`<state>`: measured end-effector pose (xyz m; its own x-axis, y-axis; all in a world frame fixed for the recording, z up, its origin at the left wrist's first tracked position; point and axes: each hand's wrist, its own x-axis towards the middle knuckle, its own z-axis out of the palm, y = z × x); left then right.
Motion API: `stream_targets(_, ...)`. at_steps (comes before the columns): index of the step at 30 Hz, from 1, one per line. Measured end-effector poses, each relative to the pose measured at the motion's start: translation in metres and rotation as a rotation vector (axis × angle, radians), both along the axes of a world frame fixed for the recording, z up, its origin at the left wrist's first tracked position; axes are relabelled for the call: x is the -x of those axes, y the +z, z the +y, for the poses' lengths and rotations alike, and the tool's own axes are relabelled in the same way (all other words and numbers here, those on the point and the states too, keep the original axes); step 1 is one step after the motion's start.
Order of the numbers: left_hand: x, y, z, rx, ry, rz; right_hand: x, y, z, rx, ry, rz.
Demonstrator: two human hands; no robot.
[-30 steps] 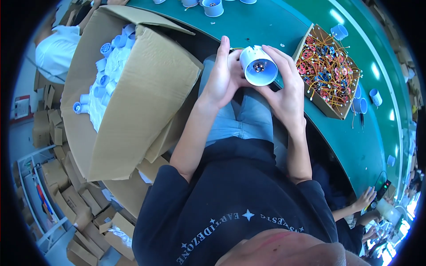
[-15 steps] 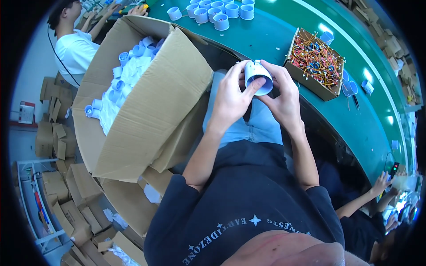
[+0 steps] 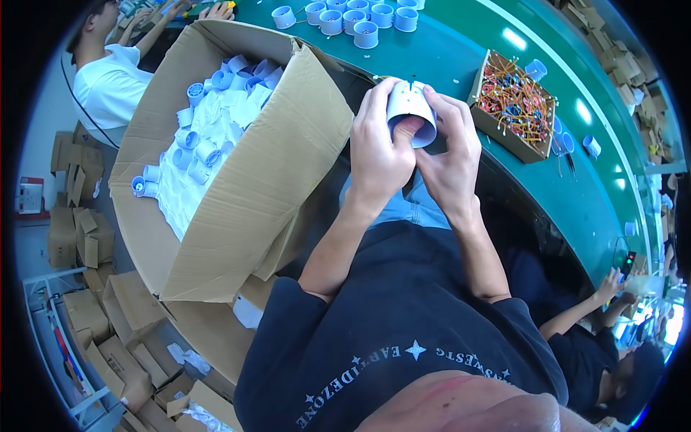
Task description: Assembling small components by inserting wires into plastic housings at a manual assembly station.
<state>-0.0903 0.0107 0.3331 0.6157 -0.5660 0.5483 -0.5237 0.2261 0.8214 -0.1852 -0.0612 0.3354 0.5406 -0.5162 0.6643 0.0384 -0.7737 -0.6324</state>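
Between my two hands, in front of my lap, is a white plastic cylindrical housing [image 3: 409, 105]. Its open end faces me, and small holes or marks show on its outer side. My left hand [image 3: 379, 153] wraps its left side, with the thumb pushed inside the opening. The fingers of my right hand [image 3: 456, 153] curl around the right side, its thumb just below the rim. Anything inside the housing is hidden by the left thumb. A thin yellowish wire end [image 3: 385, 78] shows beside the left fingertips.
Left of me a large cardboard box [image 3: 266, 187] holds several similar housings [image 3: 209, 153] on white sheets. On the green table [image 3: 446, 43] stand more housings [image 3: 366, 34] and a carton of wired parts [image 3: 512, 101]. Co-workers sit at far left [image 3: 108, 86] and lower right [image 3: 579, 360].
Both hands have lifted the housing slightly away from me and tilted it, so more of its outer side shows. The left thumb reaches farther into the opening. My view has shifted a little.
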Motion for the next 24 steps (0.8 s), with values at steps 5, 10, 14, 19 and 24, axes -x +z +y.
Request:
stream_targets(5, -0.034, 0.007, -0.024, -0.046, -0.091, 0.104, -0.025, 0.012, -0.022, 0.026, -0.046, 0.040)
stream_targets(10, -0.055, 0.002, -0.063, -0.067, -0.269, 0.256, -0.039, 0.004, -0.055, -0.025, -0.111, 0.023)
stream_targets(14, -0.072, -0.002, -0.089, -0.040, -0.515, 0.408, -0.039, -0.012, -0.079, -0.217, -0.077, -0.042)
stream_targets(19, -0.083, -0.006, -0.105, 0.132, -0.725, 0.572, -0.024, -0.021, -0.101, -0.257, -0.021, 0.030)
stream_targets(24, -0.071, -0.010, -0.110, 0.066, -0.626, 0.484, -0.016, -0.023, -0.115, -0.186, 0.032, 0.133)
